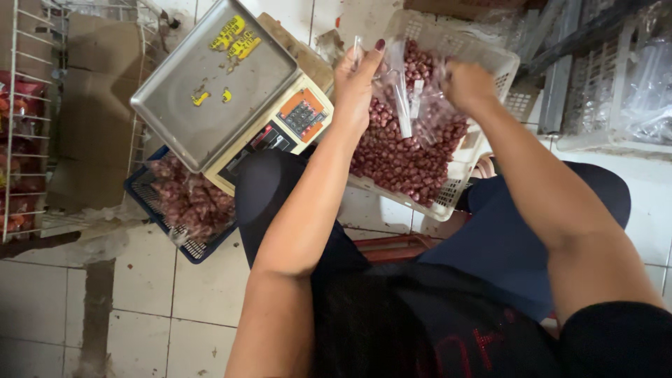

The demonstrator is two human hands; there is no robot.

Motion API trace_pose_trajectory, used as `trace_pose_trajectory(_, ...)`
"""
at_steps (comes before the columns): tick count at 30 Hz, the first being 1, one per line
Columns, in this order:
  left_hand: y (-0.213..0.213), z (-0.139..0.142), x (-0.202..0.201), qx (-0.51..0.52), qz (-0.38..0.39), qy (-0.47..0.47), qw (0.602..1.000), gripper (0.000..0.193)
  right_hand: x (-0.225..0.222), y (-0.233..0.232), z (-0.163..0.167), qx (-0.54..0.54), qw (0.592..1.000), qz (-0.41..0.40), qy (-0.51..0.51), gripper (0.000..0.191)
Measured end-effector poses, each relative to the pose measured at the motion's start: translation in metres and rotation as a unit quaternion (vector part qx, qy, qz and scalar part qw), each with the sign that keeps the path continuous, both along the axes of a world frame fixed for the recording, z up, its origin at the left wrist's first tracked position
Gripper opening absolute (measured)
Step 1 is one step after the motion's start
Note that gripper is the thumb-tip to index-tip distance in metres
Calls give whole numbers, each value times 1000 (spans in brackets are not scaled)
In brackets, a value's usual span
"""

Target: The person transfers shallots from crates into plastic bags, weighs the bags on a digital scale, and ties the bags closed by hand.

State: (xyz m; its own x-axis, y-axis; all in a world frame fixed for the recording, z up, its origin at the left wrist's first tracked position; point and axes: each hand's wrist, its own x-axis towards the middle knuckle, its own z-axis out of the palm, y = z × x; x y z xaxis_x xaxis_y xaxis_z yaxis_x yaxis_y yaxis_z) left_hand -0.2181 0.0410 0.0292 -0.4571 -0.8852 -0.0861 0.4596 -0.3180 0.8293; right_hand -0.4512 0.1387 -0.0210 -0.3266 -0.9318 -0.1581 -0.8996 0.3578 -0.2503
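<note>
We hold a plastic bag [406, 98] above a basket [458, 175] of peanuts [406, 157]. Left of it stands a scale [231, 91]; a crate [185, 210] lies on the floor [140, 294] beneath.

Your hands [413, 84] hover over the white basket [455, 189] of red nuts [406, 157]; the weighing scale [224, 91] crowds just left; open tiled floor [140, 308] lies lower left; crates [609, 91] block right.

Pale tiled floor [140, 301], pretty grimy, dark stains running along the grout lines. White wire rack [28, 119] off on the left edge, flattened cardboard [98, 105] leaning just beside it. Stacked white plastic crates [602, 91] top right. Dim, flat light all round.
</note>
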Motion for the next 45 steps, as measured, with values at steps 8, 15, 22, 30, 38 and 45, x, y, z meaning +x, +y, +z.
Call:
trace_pose_trajectory(8, 0, 1, 15, -16, -50, 27, 998, 13, 26, -12, 5, 5, 998, -26, -60, 29)
trace_pose_trajectory(15, -2, -9, 5, -29, -88, -52, 994, 17, 14, -14, 79, -136, 758, 29, -637, 40)
trace_pose_trajectory(22, 1, 10, 12, 11, -96, -40, 995, 20, 25, 1, 64, 27, 890, 126, -437, 27)
trace_pose_trajectory(30, -22, 32, 39, 15, 45, 51, 998, 26, 4, 7, 58, 43, 865, 189, -463, 17)
trace_pose_trajectory(38, -38, 24, 51, 36, 104, 9, 994, 27, -16, 22, 83, -8, 871, 2, -491, 19)
trace_pose_trajectory(45, -38, 22, 46, -84, 192, -86, 974, 47, -17, 29, 91, -28, 854, -36, -518, 14)
